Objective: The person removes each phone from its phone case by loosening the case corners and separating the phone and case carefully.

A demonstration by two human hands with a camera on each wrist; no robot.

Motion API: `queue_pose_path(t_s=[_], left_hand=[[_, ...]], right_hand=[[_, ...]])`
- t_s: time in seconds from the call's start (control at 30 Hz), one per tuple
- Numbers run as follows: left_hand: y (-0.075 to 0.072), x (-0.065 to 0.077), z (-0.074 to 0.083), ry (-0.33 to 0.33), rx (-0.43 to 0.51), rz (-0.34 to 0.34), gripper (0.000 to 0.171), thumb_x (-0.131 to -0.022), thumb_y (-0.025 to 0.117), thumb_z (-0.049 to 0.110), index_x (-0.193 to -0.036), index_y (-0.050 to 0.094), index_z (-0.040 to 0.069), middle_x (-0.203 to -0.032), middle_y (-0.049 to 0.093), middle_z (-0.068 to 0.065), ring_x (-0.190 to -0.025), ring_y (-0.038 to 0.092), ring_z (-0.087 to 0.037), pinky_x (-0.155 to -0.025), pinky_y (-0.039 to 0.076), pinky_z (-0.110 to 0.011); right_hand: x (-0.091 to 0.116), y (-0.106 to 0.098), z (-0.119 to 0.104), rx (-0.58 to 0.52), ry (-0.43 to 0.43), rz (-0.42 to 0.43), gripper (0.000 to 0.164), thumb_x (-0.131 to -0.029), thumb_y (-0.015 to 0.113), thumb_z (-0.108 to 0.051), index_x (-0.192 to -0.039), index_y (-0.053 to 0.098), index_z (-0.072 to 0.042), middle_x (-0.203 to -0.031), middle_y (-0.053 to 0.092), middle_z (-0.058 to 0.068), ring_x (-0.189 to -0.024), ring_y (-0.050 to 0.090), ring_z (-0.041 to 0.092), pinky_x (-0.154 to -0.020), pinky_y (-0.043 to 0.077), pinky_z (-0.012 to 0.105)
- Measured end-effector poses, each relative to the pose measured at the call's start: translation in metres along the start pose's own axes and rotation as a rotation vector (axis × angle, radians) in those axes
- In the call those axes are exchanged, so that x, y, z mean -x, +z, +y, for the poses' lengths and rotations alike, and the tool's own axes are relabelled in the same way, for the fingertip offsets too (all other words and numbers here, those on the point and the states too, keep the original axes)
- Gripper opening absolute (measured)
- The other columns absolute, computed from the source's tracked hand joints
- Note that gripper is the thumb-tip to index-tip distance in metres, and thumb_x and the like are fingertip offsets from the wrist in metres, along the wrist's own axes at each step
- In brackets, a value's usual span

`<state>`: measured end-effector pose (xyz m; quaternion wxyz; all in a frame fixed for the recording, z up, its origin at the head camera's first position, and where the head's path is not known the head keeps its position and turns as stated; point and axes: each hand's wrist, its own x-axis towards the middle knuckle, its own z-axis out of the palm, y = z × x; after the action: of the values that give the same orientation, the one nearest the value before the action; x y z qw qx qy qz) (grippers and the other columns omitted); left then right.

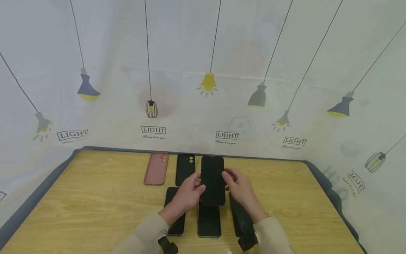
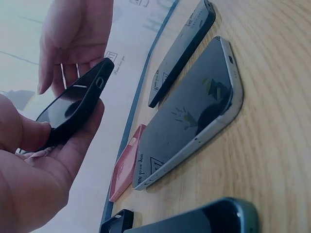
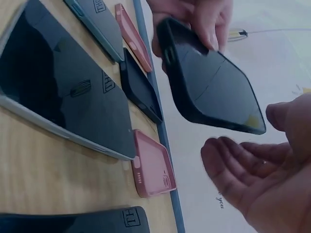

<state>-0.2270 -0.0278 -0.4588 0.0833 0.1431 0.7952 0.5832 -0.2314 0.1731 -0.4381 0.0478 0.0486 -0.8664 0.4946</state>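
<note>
In the head view, a phone in a black case is held up screen-side out over the middle of the table. My left hand grips its left edge, thumb on the front and fingers behind, as the left wrist view shows for the cased phone. Beside the right edge is my right hand. From the right wrist, that right hand has its fingers spread and apart from the phone. Below lies a silver-edged phone, its upper end covered by the held one.
A pink case and a black case lie at the back; another pink case shows in the right wrist view. Phones lie left and right on the wooden table. A printed curtain hangs behind.
</note>
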Motion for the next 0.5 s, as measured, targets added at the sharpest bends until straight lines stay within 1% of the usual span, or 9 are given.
queue_pose_path(t_s=[0.03, 0.1, 0.23, 0.33, 0.4, 0.5], left_hand=[[0.000, 0.001, 0.000, 0.005, 0.000, -0.009, 0.034, -0.107, 0.050, 0.004, -0.139, 0.045, -0.007, -0.071, 0.045, -0.002, -0.056, 0.048, -0.016, -0.057, 0.039, -0.032], [-0.001, 0.003, 0.001, 0.008, 0.009, -0.028, 0.036, -0.107, 0.050, 0.004, -0.142, 0.044, -0.007, -0.071, 0.045, -0.002, -0.055, 0.046, -0.016, -0.056, 0.038, -0.031], [-0.004, 0.007, 0.002, 0.018, 0.026, -0.047, 0.034, -0.108, 0.049, 0.004, -0.140, 0.045, -0.005, -0.071, 0.042, -0.001, -0.052, 0.041, -0.015, -0.054, 0.035, -0.029], [-0.006, 0.010, 0.002, 0.021, 0.027, -0.047, 0.032, -0.108, 0.049, 0.004, -0.139, 0.045, -0.005, -0.071, 0.039, -0.001, -0.052, 0.037, -0.015, -0.055, 0.033, -0.028], [-0.007, 0.011, 0.003, 0.031, 0.019, -0.045, 0.033, -0.108, 0.049, 0.003, -0.139, 0.045, -0.005, -0.072, 0.038, -0.001, -0.052, 0.036, -0.015, -0.056, 0.032, -0.028], [-0.008, 0.013, 0.003, 0.052, 0.001, -0.044, 0.036, -0.107, 0.050, 0.003, -0.142, 0.045, -0.006, -0.072, 0.041, -0.001, -0.052, 0.038, -0.015, -0.056, 0.033, -0.028]], right_hand=[[-0.003, -0.001, -0.001, -0.027, 0.004, 0.005, 0.035, -0.106, 0.060, -0.022, -0.129, 0.065, 0.004, -0.111, 0.072, 0.020, -0.085, 0.070, 0.026, -0.075, 0.062, 0.044], [-0.008, -0.001, -0.002, -0.070, 0.008, 0.020, 0.033, -0.107, 0.059, -0.021, -0.126, 0.067, 0.005, -0.104, 0.073, 0.018, -0.084, 0.068, 0.023, -0.074, 0.062, 0.042], [-0.016, -0.001, -0.006, -0.144, 0.022, 0.056, 0.028, -0.107, 0.058, -0.019, -0.117, 0.071, 0.004, -0.091, 0.071, 0.016, -0.077, 0.065, 0.020, -0.069, 0.062, 0.036], [-0.019, 0.000, -0.007, -0.185, 0.036, 0.069, 0.028, -0.107, 0.059, -0.019, -0.115, 0.072, 0.004, -0.086, 0.069, 0.014, -0.074, 0.064, 0.019, -0.065, 0.060, 0.031], [-0.020, 0.001, -0.008, -0.201, 0.045, 0.071, 0.027, -0.107, 0.059, -0.019, -0.115, 0.071, 0.004, -0.084, 0.069, 0.012, -0.072, 0.063, 0.019, -0.064, 0.059, 0.030], [-0.021, 0.001, -0.010, -0.231, 0.056, 0.065, 0.026, -0.106, 0.060, -0.018, -0.115, 0.071, 0.005, -0.082, 0.067, 0.010, -0.069, 0.062, 0.019, -0.064, 0.059, 0.033]])
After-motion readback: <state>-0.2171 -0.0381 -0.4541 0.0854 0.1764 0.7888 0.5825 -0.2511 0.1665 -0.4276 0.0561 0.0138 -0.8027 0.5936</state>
